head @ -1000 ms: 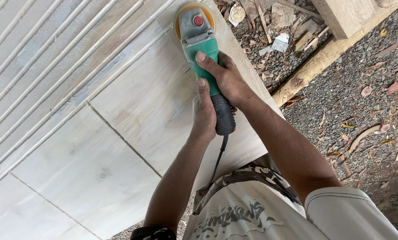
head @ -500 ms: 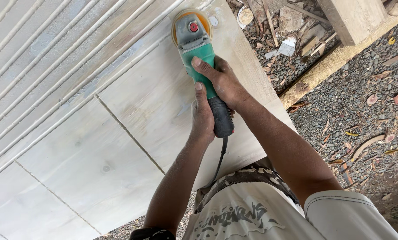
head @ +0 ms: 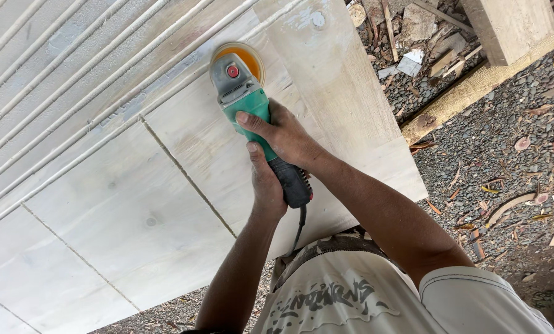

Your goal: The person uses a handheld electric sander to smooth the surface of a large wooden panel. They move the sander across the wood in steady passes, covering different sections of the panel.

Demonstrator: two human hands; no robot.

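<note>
1. Sanding is underway: the right hand is clamping the green grinder, and the left hand is gripping its black handle.
2. Its disc is pressing on the pale board, by the grooves on the far side.
3. Judging by this, the sanding is calling for steady, flat pressure.

Both hands clamped, arms reaching far

Right hand wrapped from the right side, fingers curled over, forearm running back to the near right. Left hand just nearer, thumb pointing far, touching the right hand; left forearm bare, straight down to near edge.
</note>
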